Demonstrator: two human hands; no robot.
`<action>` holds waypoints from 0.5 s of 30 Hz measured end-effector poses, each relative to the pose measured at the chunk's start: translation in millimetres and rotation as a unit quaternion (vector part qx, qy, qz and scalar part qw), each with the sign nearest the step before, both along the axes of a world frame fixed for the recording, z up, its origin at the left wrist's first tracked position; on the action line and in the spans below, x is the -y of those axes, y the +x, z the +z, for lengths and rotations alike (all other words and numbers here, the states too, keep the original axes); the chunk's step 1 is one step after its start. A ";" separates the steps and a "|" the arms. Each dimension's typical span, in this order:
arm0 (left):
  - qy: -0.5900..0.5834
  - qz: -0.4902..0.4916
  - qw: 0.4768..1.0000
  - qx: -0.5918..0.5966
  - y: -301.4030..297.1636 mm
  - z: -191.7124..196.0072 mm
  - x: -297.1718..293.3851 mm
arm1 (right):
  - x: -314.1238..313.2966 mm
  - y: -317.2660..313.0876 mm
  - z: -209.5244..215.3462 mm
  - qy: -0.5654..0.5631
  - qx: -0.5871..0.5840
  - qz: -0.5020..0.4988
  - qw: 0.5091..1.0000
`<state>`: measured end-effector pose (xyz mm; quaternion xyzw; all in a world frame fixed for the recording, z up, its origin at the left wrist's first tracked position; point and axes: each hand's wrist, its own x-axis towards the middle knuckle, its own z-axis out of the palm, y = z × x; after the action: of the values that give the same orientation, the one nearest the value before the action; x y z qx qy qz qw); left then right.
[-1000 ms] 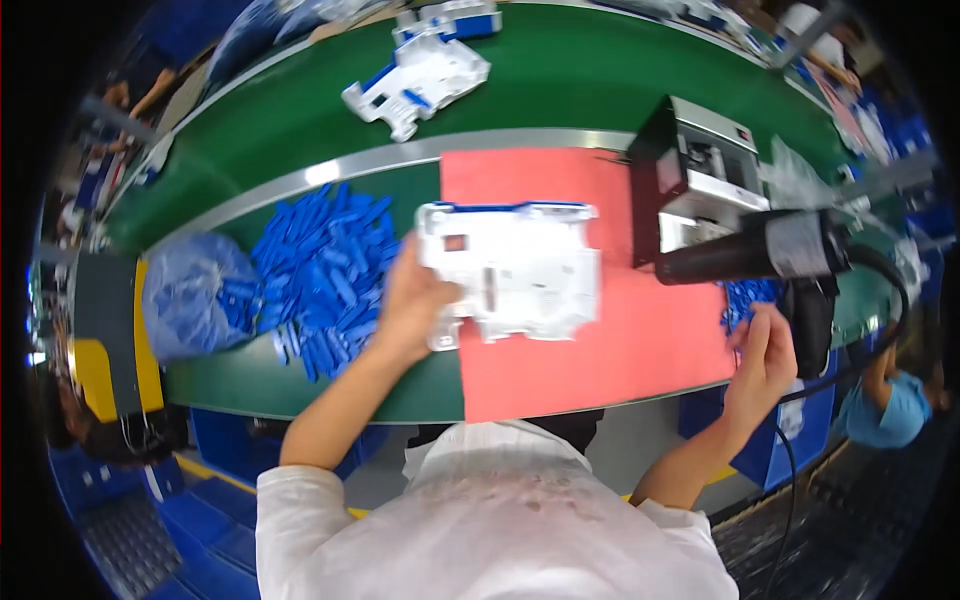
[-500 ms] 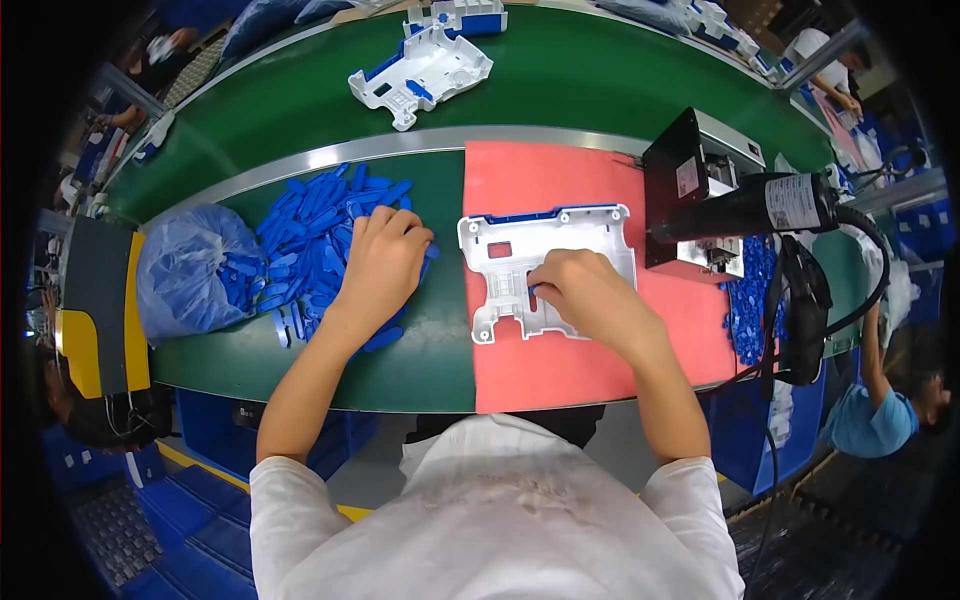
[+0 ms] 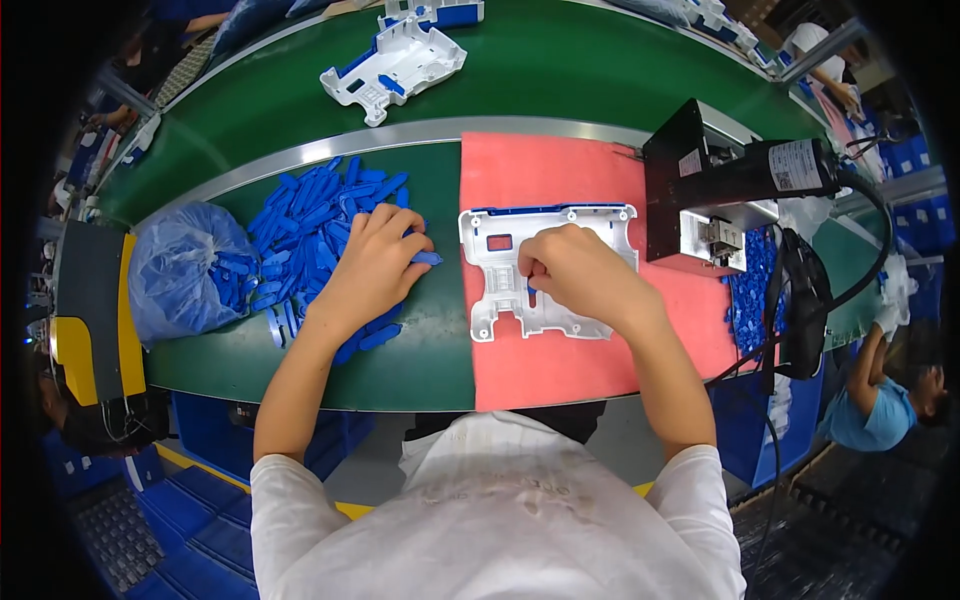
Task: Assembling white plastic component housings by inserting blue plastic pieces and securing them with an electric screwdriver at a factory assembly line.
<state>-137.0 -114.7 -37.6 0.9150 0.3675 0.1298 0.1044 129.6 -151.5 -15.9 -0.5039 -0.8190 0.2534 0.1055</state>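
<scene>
- White plastic housing [image 3: 545,268] lying flat on the red mat [image 3: 560,170], blue strip along its far edge, cut-outs facing up.
- Right hand [image 3: 580,275] resting on the middle of the housing, grip pinched together on a small blue clip [image 3: 530,292], tip pointing down into a slot near the housing's centre.
- Left hand [image 3: 372,268] out over the pile of blue clips [image 3: 320,215] on the green worktop [image 3: 420,350], fingers curled; one loose clip [image 3: 427,258] poking out at the fingertips, grip closed on it by the look of things.
- Judgement on doing it well: keep the clip square to the slot, press straight down with thumb and forefinger, hold the housing flat against the mat so no rocking; likely worth seating it fully before letting go.
- Containers now: clear blue plastic bag [image 3: 190,268] left of the pile, part full of the same blue clips, mouth hard to make out.
- Another heap of blue parts [image 3: 748,290] at the right, beside the black machine [image 3: 700,185]; bin or tray under it not clear.
- Beyond the metal rail, green conveyor belt [image 3: 560,70] carrying a second white housing [image 3: 395,65] with blue pieces already fitted.
- Another person [image 3: 880,400] in blue at the far right edge, well apart.
</scene>
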 end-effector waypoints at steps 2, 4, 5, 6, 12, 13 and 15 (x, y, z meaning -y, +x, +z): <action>0.047 -0.023 0.998 0.030 3.1 3.7 -0.1 | 0.0 0.6 7.0 0.024 -0.057 -0.005 0.998; -0.042 -0.011 0.990 0.132 7.5 5.6 4.8 | 5.1 -1.7 13.9 0.032 -0.189 -0.052 0.980; -0.132 -0.002 0.964 0.231 11.2 6.3 9.4 | 8.4 -4.4 18.2 0.032 -0.188 -0.051 0.980; -0.132 -0.001 0.964 0.232 18.1 7.1 17.7 | 11.5 -8.0 22.4 0.029 -0.261 -0.050 0.964; -0.560 0.029 0.666 0.491 57.1 0.0 40.1 | 19.2 -15.3 3.1 0.026 -0.403 -0.062 0.913; -0.562 0.026 0.665 0.491 64.4 0.7 41.6 | 20.1 -8.8 3.4 0.018 -0.405 -0.083 0.910; -0.369 0.079 0.803 0.460 74.9 6.3 44.3 | 21.1 6.8 -0.7 0.030 -0.392 -0.103 0.914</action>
<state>-62.1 -159.0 -31.3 0.6079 0.3674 0.3981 0.5805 136.5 -172.6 -16.5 -0.4419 -0.6630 0.3936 0.4585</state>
